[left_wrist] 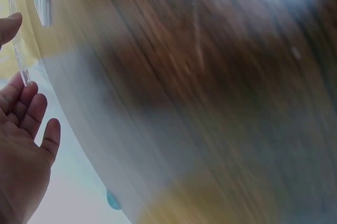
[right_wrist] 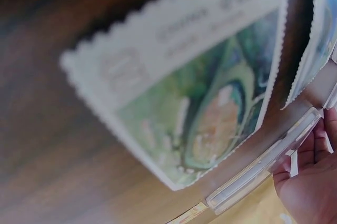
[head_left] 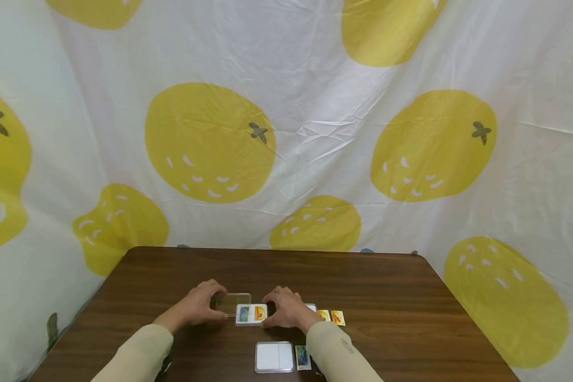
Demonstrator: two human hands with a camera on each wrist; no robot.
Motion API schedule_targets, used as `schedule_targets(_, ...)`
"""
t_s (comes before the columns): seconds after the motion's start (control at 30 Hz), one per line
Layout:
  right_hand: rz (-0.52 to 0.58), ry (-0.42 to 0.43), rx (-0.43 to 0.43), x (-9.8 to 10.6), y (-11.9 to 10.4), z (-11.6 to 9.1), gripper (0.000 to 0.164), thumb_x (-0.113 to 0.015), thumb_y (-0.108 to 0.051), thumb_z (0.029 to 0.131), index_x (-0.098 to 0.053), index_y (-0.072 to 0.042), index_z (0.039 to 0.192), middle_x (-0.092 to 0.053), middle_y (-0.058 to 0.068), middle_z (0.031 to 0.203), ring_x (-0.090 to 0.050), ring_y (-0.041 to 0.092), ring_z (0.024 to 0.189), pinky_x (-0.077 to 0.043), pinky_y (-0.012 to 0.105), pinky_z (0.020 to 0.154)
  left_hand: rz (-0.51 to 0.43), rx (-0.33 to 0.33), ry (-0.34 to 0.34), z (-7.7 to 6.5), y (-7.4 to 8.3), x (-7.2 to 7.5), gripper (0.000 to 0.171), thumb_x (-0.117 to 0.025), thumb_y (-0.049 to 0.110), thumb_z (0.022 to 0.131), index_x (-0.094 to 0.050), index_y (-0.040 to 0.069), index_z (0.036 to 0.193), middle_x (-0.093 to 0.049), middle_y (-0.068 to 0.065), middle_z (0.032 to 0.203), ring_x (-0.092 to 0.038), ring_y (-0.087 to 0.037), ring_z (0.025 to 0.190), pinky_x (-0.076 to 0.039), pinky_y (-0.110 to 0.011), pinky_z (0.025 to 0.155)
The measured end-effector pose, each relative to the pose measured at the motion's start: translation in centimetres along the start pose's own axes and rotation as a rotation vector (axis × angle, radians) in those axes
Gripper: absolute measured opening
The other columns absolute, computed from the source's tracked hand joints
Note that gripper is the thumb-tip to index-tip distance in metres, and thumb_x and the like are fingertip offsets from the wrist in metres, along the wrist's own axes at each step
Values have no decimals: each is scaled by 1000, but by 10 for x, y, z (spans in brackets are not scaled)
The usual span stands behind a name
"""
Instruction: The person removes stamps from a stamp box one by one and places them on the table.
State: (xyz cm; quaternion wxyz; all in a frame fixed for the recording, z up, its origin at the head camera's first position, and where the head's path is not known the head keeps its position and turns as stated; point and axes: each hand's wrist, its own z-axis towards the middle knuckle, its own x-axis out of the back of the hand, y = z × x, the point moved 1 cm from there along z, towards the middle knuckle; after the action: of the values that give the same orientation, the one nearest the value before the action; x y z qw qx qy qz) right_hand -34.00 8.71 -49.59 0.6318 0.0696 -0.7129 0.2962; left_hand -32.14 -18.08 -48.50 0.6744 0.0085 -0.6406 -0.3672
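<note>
My left hand (head_left: 200, 306) pinches a clear plastic cover (head_left: 234, 300) by its left side, thumb at the near edge and fingers at the far edge. Seen edge-on in the left wrist view, the cover (left_wrist: 18, 45) is a thin transparent strip. Just right of it, overlapping it in the head view, is a flat case (head_left: 251, 322) showing a blue-green stamp (head_left: 244, 314) and an orange-yellow stamp (head_left: 260, 313). My right hand (head_left: 286, 309) grips that case at its right end, thumb at the near corner and fingertips at the far one.
Partly behind my right hand lies another case (head_left: 311, 306), with two orange-yellow stamps (head_left: 337, 318) to its right. Nearer me is a clear-rimmed case with a white inside (head_left: 274, 356), beside a blue-green stamp (head_left: 303, 357). A fruit-print curtain (head_left: 315, 159) hangs behind the brown table (head_left: 387, 297).
</note>
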Motion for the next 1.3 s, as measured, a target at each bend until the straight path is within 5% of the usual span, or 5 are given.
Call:
schedule_targets(0.2, 3, -6, -7, 0, -1, 0, 56, -84, -48, 74, -69, -21, 121, -56, 1, 124, -48, 23, 118, -36, 44, 99, 12, -35, 15, -11, -9, 8, 54, -84, 33, 75, -64, 1, 114, -58, -7, 107, -55, -30, 100, -44, -54, 86)
schedule_targets(0.93, -4, 8, -11, 2, -4, -4, 55, -84, -46, 74, -69, -19, 121, -57, 1, 122, -49, 24, 118, -37, 44, 99, 8, 8, 32, -44, -48, 33, 57, -86, 30, 71, -64, -2, 113, -59, -5, 106, -55, -29, 100, -46, -48, 87)
schedule_targets(1.3, 2, 4, -14, 2, -3, -4, 56, -84, -47, 74, -68, -20, 121, -57, 0, 122, -49, 23, 118, -36, 43, 100, 14, 97, -13, -51, -59, 38, 57, -88, 26, 71, -64, -2, 114, -59, -8, 108, -55, -27, 98, -47, -47, 87)
